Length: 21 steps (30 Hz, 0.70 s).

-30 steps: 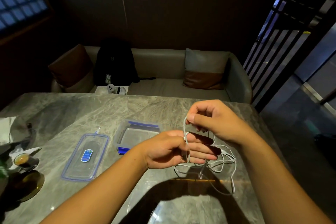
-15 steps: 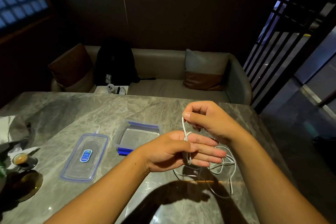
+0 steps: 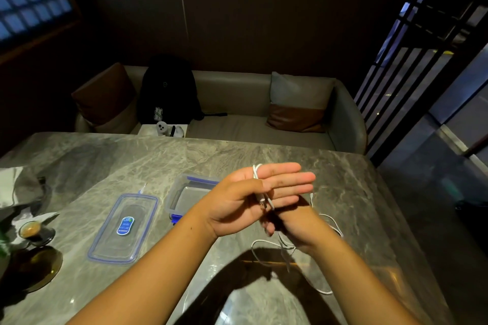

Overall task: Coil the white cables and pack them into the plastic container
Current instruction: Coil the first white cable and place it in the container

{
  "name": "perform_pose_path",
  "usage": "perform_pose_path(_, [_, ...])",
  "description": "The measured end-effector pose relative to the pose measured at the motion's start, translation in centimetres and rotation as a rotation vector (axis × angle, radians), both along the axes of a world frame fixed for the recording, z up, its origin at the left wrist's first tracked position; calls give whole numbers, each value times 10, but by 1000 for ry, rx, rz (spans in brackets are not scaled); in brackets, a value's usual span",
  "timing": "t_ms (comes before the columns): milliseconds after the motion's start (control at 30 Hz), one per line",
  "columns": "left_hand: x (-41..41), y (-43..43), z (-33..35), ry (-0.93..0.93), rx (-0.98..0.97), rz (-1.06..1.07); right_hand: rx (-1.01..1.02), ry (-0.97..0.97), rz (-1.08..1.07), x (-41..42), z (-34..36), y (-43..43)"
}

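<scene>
A thin white cable (image 3: 327, 221) runs around the straight fingers of my left hand (image 3: 253, 198), with its plug end pinned under my thumb. My left hand is raised above the table, fingers pointing right. My right hand (image 3: 298, 227) is below and behind it, mostly hidden, and its grip on the cable cannot be seen. The loose rest of the cable lies in loops on the table under my hands. The clear plastic container (image 3: 174, 192), open, with blue clips, stands just left of my left hand.
The container's lid (image 3: 124, 229), with a blue label, lies flat left of the container. A small cup of coffee (image 3: 31, 229) and an amber glass dish (image 3: 34, 269) sit at the left edge. A sofa with cushions and a black backpack (image 3: 169, 90) stands beyond the marble table (image 3: 211, 155).
My right hand dropped from above my left hand to below it, carrying the cable around. My left hand rose, and more cable sits around its fingers.
</scene>
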<state>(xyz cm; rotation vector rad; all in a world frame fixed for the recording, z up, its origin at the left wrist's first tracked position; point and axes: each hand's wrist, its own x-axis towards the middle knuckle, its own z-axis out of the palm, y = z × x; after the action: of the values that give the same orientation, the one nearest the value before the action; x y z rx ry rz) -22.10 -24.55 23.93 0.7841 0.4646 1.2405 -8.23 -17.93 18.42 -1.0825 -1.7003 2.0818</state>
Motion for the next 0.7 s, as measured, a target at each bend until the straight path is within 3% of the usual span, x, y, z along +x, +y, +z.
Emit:
perform_pose_path(133, [-4,7,-8,-32,-45,77,147,-23,128,5,18,-21])
perform_pose_path(700, [-17,1,-21,76,-132,77,218,47,237,74,96,-14])
